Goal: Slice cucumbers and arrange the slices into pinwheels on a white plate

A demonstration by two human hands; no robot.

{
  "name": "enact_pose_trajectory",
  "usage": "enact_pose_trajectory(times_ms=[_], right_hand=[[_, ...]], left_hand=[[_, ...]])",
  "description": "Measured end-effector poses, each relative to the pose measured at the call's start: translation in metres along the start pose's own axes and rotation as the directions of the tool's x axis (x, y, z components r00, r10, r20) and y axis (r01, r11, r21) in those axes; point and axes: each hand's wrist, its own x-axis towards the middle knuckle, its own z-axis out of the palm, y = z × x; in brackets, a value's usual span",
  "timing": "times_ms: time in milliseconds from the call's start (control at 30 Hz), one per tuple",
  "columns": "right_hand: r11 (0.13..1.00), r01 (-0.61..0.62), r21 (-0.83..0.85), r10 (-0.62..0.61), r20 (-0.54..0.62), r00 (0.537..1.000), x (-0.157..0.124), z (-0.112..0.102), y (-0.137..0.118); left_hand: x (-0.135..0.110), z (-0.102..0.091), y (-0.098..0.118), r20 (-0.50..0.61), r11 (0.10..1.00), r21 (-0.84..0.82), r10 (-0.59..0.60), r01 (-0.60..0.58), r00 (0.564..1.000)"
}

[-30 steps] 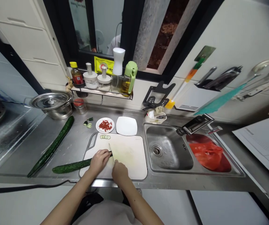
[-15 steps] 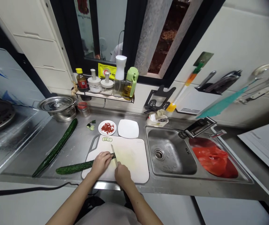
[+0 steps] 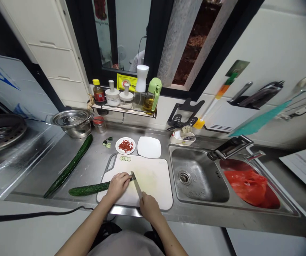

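My left hand [image 3: 118,185] is closed over the right end of a long green cucumber [image 3: 89,189], pressing it on the white cutting board [image 3: 158,192]. The cucumber's other end sticks out past the board's left edge. My right hand [image 3: 149,207] grips a kitchen knife [image 3: 137,186] by its handle, and the blade tip lies at the cucumber's cut end, beside my left fingertips. Several thin cucumber slices [image 3: 125,158] rest in a row at the board's top left. Behind the board are a plate of chopped red pieces [image 3: 125,145] and a white square plate [image 3: 149,147].
A second cucumber [image 3: 69,167] lies on the steel counter at left, near a lidded steel pot [image 3: 75,122]. Cucumber scraps [image 3: 107,143] sit behind the board. To the right is a sink [image 3: 198,174] with a red plastic bag [image 3: 246,186]. A condiment shelf [image 3: 126,108] hangs at the back.
My right hand has shifted right and towards me, with the knife's tip drawn back along the cucumber's end. My left hand still holds the cucumber. The whole view has shifted slightly.
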Motion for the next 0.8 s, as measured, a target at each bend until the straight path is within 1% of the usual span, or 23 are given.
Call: enact_pose_trajectory(times_ms=[100,167,267,333,367,433,533,600,700,800], right_hand=[[0.998,-0.008,-0.070,0.005,-0.045,0.999,-0.001,-0.006,0.012],[0.993,-0.030,-0.114,0.021,-0.086,0.996,-0.001,-0.011,0.019],[0.984,-0.076,-0.159,0.048,-0.178,0.983,0.001,-0.020,0.028],[0.978,-0.096,-0.185,0.049,-0.244,0.968,0.003,-0.025,0.031],[0.976,-0.101,-0.195,0.046,-0.267,0.962,0.004,-0.027,0.032],[0.973,-0.102,-0.206,0.038,-0.292,0.956,0.005,-0.029,0.033],[0.978,-0.078,-0.196,0.016,-0.304,0.953,0.005,-0.031,0.032],[0.982,-0.054,-0.182,-0.006,-0.312,0.950,0.004,-0.032,0.032],[0.985,-0.025,-0.172,-0.032,-0.318,0.948,0.004,-0.033,0.032],[0.985,-0.016,-0.172,-0.040,-0.315,0.948,0.003,-0.032,0.034]], left_hand=[[-0.001,0.001,-0.002,-0.021,0.998,-0.057,-0.035,0.034,0.999],[-0.001,0.000,-0.003,-0.067,0.991,-0.108,-0.084,0.077,0.994],[0.002,-0.003,-0.003,-0.154,0.963,-0.201,-0.210,0.177,0.966],[0.007,-0.007,-0.001,-0.181,0.939,-0.257,-0.279,0.229,0.943],[0.011,-0.010,0.001,-0.181,0.931,-0.275,-0.294,0.239,0.939],[0.020,-0.015,0.007,-0.156,0.936,-0.276,-0.267,0.218,0.951],[0.033,-0.019,0.018,-0.052,0.969,-0.220,-0.131,0.116,0.990],[0.039,-0.020,0.026,0.012,0.986,-0.153,-0.071,0.072,0.997],[0.045,-0.019,0.034,0.076,0.996,-0.063,-0.060,0.065,0.995],[0.047,-0.017,0.038,0.106,0.996,-0.057,-0.062,0.068,0.992]])
